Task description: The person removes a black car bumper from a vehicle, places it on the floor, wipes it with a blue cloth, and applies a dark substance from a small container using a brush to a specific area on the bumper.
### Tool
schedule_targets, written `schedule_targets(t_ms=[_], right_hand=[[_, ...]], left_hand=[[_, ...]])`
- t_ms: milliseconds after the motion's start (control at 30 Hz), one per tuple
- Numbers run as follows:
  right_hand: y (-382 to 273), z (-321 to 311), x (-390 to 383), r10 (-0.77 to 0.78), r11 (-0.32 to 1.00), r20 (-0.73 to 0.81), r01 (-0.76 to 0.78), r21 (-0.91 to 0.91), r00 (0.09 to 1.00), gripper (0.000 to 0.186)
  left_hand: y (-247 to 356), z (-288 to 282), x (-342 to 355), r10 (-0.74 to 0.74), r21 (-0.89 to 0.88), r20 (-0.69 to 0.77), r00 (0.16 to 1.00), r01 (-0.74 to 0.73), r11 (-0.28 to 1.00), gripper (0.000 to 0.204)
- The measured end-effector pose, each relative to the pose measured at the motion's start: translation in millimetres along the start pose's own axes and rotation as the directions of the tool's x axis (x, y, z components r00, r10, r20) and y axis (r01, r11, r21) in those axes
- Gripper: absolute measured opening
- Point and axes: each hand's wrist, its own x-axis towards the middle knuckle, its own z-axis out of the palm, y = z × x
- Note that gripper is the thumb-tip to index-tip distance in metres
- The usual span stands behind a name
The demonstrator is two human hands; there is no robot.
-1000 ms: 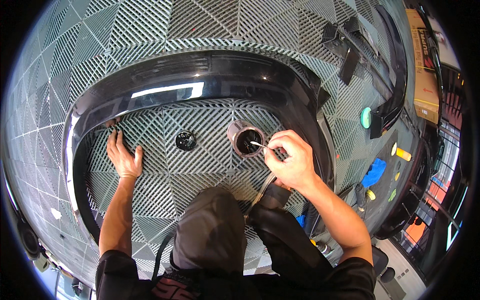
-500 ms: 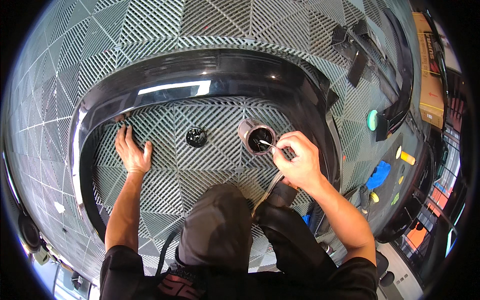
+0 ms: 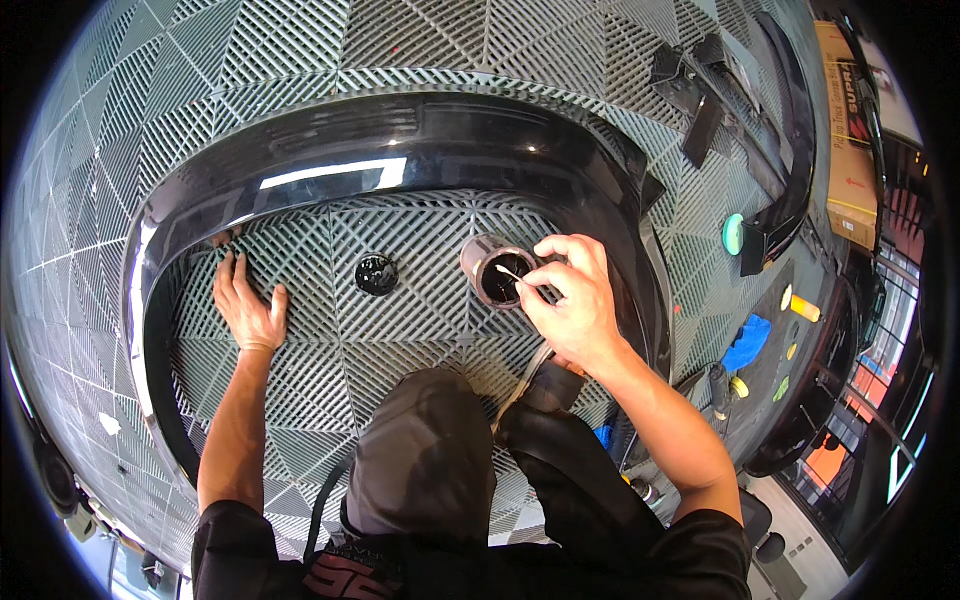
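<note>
My right hand pinches a thin white cotton swab between thumb and fingertips. The swab's pale tip is over the mouth of a small round can with dark, glossy contents, which looks tilted toward me. To the left of the can, a round lid smeared with wet-looking black lies on the floor. My left hand rests on the floor tiles, fingers stretched, holding nothing. Its fingertips come close to the inner edge of a large curved glossy black car trim panel, which arches around both hands.
Grey slatted tiles cover the floor. Black trim pieces lie at the far right, near a green round pad, a blue cloth and a yellow bottle. A cardboard box stands beyond them. My bent knee is close in front.
The whole view has shifted slightly. My right hand has moved a little up with the swab, whose tip now sits nearer the can's far rim. My left hand keeps its place.
</note>
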Motion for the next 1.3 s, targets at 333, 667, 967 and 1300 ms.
schedule_targets(t_ms=[333,667,967,1300], right_hand=[[-2.1,14.7,5.9,0.025,0.997,0.067,-0.02,-0.081,0.997,0.01],[-3.8,15.5,6.2,0.037,0.996,0.059,-0.032,-0.089,0.998,0.013],[2.7,19.2,4.9,0.022,0.995,0.055,-0.017,-0.101,0.998,0.015],[3.6,20.2,3.4,0.035,0.995,0.078,-0.028,-0.093,0.996,0.01]], left_hand=[[0.2,1.5,1.0,-0.007,-0.002,0.001,1.0,0.007,1.0,0.078],[-2.0,5.1,-0.5,0.003,0.001,-0.004,1.0,-0.003,1.0,0.078],[-3.3,5.9,-1.3,0.011,0.018,-0.006,1.0,-0.011,1.0,0.08],[-4.5,6.2,-2.0,0.006,0.021,0.004,1.0,-0.007,1.0,0.081]])
